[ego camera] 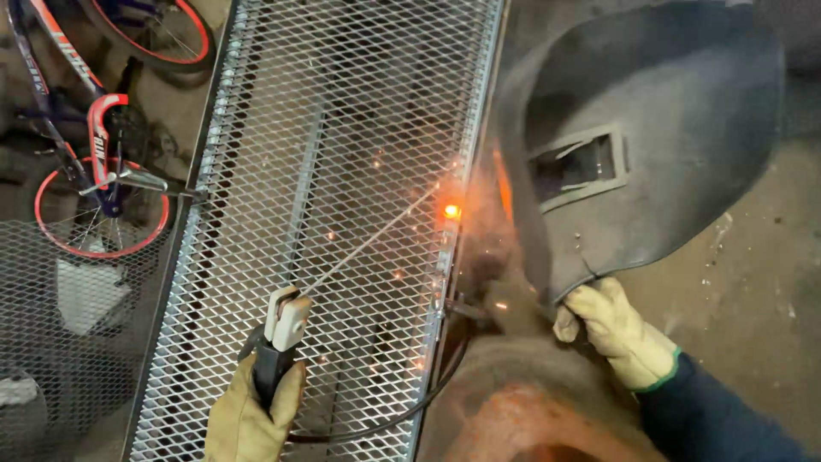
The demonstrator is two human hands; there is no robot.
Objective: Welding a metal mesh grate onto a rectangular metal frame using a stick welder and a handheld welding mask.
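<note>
The welding rod (368,242) is glowing orange at its tip against the right edge of the metal mesh panel (342,128), throwing sparks, and is running back down-left into the electrode holder (278,338). The gloved left hand (248,419) is wrapping its grip tight around that holder. The gloved right hand (616,329) is pinching the lower edge of the dark welding shield (667,103), while a bicycle (94,145) is lying left of the panel.

At the lower left of the frame, the gloved left hand (248,419) is gripping an electrode holder (278,338) whose rod (372,239) is glowing against the mesh panel (342,111). At the lower right, the gloved right hand (614,332) is holding a welding shield (641,145).
</note>
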